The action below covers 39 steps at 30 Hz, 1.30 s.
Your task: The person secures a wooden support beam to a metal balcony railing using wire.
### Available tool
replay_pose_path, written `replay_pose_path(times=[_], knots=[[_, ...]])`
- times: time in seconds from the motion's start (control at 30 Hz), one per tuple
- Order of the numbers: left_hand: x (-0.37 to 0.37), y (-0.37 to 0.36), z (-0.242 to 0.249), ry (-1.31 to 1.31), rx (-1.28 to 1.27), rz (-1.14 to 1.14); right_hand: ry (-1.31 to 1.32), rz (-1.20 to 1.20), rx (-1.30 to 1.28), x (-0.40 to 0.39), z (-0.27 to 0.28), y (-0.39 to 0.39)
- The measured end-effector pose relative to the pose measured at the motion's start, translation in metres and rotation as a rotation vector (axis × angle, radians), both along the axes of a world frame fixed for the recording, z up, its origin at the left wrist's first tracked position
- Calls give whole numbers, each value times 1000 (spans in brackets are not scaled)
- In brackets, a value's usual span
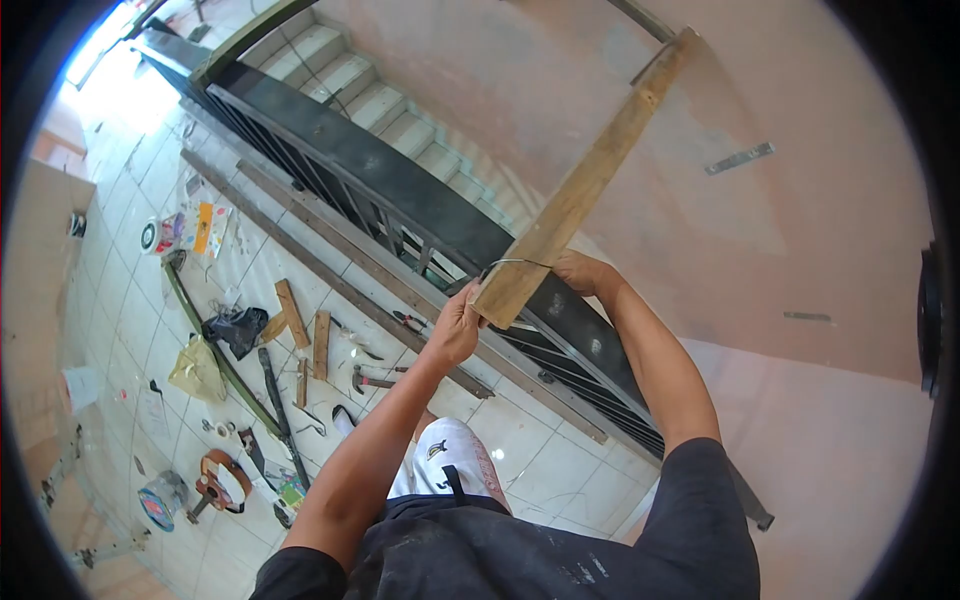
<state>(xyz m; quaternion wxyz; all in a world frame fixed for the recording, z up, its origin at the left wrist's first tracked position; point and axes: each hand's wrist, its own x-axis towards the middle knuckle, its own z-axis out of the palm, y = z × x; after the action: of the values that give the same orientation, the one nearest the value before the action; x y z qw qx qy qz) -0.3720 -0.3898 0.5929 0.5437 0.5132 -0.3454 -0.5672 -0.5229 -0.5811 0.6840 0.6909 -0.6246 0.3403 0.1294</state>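
Observation:
A long wooden plank (pixel 588 185) lies across the dark metal railing (pixel 375 155), its far end near the wall. A thin wire (pixel 522 262) passes over the plank close to its near end. My left hand (pixel 457 328) is closed at the plank's near left edge, with its fingertips partly hidden by the wood. On the plank's other side, my right hand (pixel 585 274) is closed where the wire meets the right edge, and its fingers seem to pinch the wire's end.
Below the railing, long bars (pixel 335 280) lie on the tiled floor. A hammer (pixel 376 381), pliers (pixel 409 320), wood offcuts (pixel 321 345), a dark bag (pixel 237 330) and a brown-rimmed round object (pixel 224 482) are scattered at left. Stairs (pixel 375 108) rise behind the railing.

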Motion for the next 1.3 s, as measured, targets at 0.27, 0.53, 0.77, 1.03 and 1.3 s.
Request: replay_pose_path(times=[0.27, 0.53, 0.77, 1.03, 1.3], knots=[[-10, 0, 19, 251, 30, 221, -83, 65, -459, -26, -27, -7], [-6, 4, 6, 440, -36, -19, -55, 121, -589, -32, -35, -2], [-12, 2, 7, 400, -38, 4, -77, 96, -510, -41, -36, -14], [-17, 1, 5, 417, 26, 65, 167, 69, -596, -42, -27, -14], [-24, -3, 17, 616, -94, 27, 189, -143, 153, -39, -16, 1]])
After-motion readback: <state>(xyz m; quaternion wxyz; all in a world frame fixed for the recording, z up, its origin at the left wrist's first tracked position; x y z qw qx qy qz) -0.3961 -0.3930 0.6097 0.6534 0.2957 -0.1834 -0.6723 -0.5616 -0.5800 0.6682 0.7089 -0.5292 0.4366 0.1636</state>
